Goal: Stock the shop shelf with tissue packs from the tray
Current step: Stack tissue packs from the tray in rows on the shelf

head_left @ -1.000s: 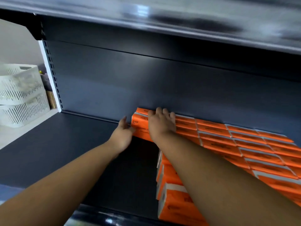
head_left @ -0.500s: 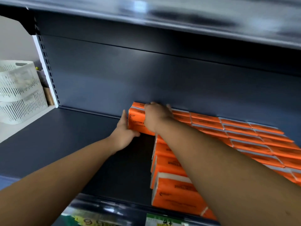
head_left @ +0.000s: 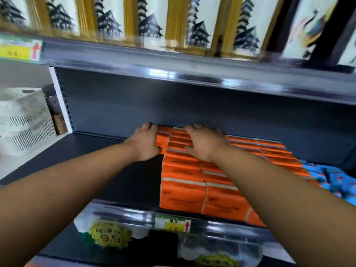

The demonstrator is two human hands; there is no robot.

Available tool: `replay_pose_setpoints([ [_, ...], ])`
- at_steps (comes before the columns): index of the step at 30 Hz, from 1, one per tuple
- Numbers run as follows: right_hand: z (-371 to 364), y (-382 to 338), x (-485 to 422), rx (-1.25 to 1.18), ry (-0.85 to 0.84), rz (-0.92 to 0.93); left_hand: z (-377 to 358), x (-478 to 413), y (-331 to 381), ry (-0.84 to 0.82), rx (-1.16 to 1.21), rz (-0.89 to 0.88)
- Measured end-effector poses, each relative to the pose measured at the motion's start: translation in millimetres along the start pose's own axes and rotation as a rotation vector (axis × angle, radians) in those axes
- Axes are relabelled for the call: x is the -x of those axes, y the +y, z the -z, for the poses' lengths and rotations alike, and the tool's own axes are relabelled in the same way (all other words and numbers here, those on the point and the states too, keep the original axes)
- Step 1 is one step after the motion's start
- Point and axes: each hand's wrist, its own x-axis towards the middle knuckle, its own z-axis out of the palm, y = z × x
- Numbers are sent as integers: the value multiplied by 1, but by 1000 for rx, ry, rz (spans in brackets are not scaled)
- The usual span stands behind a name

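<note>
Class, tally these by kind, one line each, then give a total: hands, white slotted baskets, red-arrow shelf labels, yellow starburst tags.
Hands: 2, left hand gripping the end tissue pack, right hand
White slotted baskets: 2
Red-arrow shelf labels: 2
Yellow starburst tags: 2
Total: 8

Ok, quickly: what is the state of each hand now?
Left hand: grips the left end of the rear tissue pack.
Right hand: open, resting flat on the stacked packs.
</note>
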Motion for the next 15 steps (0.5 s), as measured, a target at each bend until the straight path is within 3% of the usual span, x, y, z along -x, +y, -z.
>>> replay_pose_setpoints([
  [15,1,58,173,-212,63,-204,-14,86,94,-70,-162,-202],
])
